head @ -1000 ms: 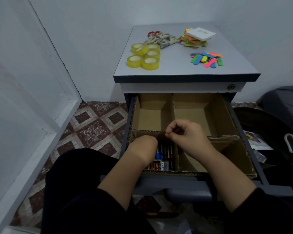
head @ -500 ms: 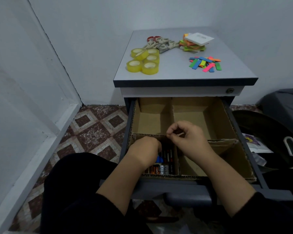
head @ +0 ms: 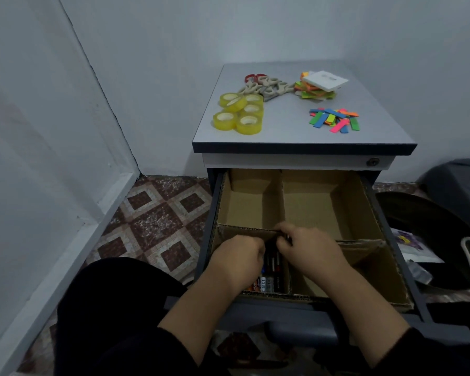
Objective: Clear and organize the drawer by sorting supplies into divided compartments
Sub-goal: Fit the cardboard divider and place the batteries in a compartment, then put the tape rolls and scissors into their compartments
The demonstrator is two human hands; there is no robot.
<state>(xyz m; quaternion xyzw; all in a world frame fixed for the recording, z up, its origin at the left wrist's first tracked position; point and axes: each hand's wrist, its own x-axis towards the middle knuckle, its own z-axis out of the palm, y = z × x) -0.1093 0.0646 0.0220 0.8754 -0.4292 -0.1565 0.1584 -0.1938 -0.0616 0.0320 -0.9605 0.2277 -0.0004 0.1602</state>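
The open drawer (head: 385, 221) holds a cardboard divider (head: 282, 202) that makes four compartments. Markers and pens (head: 272, 270) lie in the near left compartment; the other three show bare cardboard. My left hand (head: 239, 256) reaches down into that near left compartment, fingers curled over the pens. My right hand (head: 307, 248) is beside it, fingertips pinched at the divider's crossing above the pens. What either hand grips is hidden. On the cabinet top (head: 282, 134) lie yellow tape rolls (head: 239, 114), scissors (head: 266, 85), a sticky note stack (head: 318, 86) and coloured strips (head: 334, 120).
A white wall stands close on the left, with a patterned tile floor (head: 158, 221) below. A dark round bin with a white handle (head: 445, 240) sits right of the drawer. My dark-clothed knees (head: 114, 308) are under the drawer front.
My right hand has dropped from above the divider down to the near left compartment, meeting my left hand. The view has tilted down slightly.
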